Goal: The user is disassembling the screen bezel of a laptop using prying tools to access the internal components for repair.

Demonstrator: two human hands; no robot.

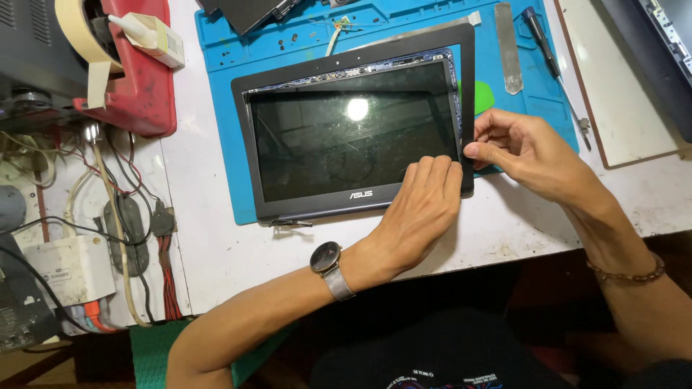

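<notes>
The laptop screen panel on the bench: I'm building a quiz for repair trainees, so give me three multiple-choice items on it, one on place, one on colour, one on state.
1. Where does the laptop screen panel lie?
A. on the blue work mat
B. on the red tool
C. on the person's lap

2. What colour is the small pick beside the panel's right edge?
A. yellow
B. green
C. white

3. How is the black bezel at the panel's right side?
A. fully seated
B. removed and set aside
C. lifted away from the panel along that edge

Answers:
1 A, the mat shows around the panel's edges.
2 B, a green piece shows past the bezel.
3 C, a gap shows at the top right, with the right hand pinching the strip and the left hand pressing the lower corner.
</notes>
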